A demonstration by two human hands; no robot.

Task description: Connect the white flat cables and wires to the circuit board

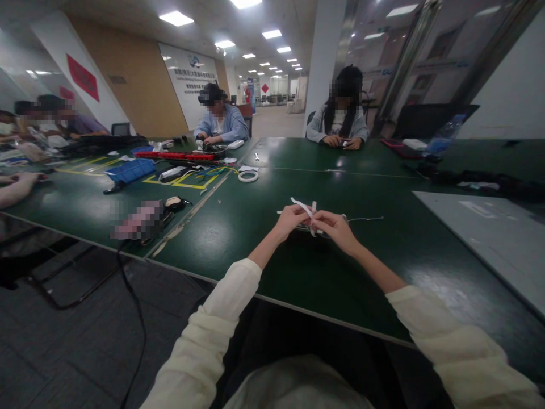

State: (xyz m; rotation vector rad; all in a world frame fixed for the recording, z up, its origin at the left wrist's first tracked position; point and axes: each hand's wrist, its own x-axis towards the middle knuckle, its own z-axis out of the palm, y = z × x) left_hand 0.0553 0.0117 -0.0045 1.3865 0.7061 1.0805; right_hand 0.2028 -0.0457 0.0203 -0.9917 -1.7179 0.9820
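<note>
Over the green table (238, 227), my left hand (293, 220) and my right hand (334, 225) meet at the fingertips. A narrow white strip (300, 204), curved and loose at its upper end, runs between them, and the fingers of both hands are pinched on it. Another short white piece stands up just behind the fingers. Beneath my hands is a small object that they mostly hide; I cannot make out its kind. From beside my right hand a thin pale cable (366, 219) stretches right along the tabletop.
A white ring-shaped roll (248, 176) lies ahead to the left. Beyond it are a blue bin (130, 170), a red strip (179, 155) and wires. A grey panel (481, 238) lies right, near a plastic bottle (445, 136). Two people (221, 122) sit opposite; others sit left.
</note>
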